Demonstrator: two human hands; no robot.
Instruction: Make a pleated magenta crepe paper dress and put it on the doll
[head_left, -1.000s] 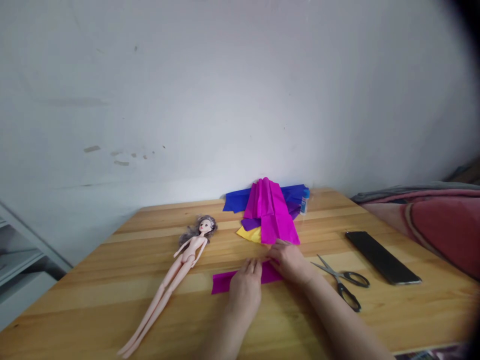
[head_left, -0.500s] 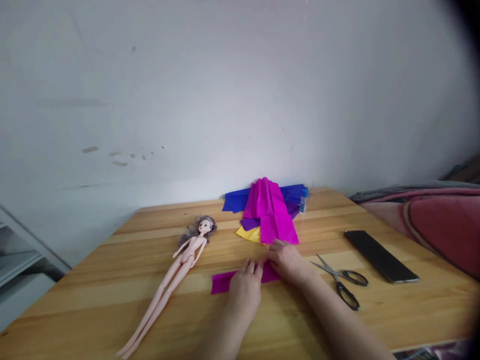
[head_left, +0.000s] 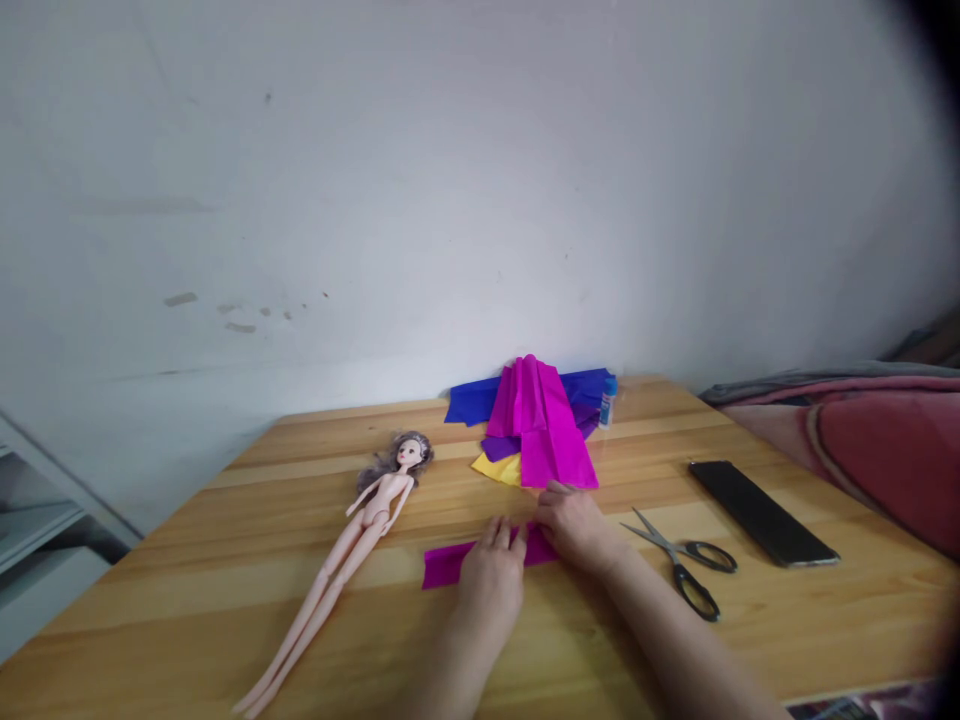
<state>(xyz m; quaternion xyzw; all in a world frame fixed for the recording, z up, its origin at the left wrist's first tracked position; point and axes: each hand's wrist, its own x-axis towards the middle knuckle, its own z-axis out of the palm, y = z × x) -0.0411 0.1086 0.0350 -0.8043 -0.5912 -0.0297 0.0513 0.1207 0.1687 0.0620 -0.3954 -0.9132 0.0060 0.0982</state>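
A folded magenta strip of crepe paper (head_left: 442, 567) lies flat on the wooden table, partly covered by both hands. My left hand (head_left: 491, 575) rests on the middle of it, palm down, with its fingers stretched forward over the upper edge. Close by, my right hand (head_left: 574, 525) has its fingers bent and pinched on the strip's right part; the fingertips are partly hidden. To the left is a bare doll (head_left: 371, 520) with long grey hair, lying on its back. Scissors (head_left: 679, 555) with black handles lie half open to the right of my right hand.
Magenta (head_left: 551, 430), blue (head_left: 474, 400) and yellow paper sheets (head_left: 499, 468) are heaped at the table's back, by the wall. A glue stick (head_left: 607, 403) stands beside them. A black phone-like slab (head_left: 761, 512) lies at right. Red bedding (head_left: 885, 450) adjoins the table (head_left: 225, 580).
Almost nothing differs. Both hands keep to the same spot on the strip, with only a slight shift of the fingers.
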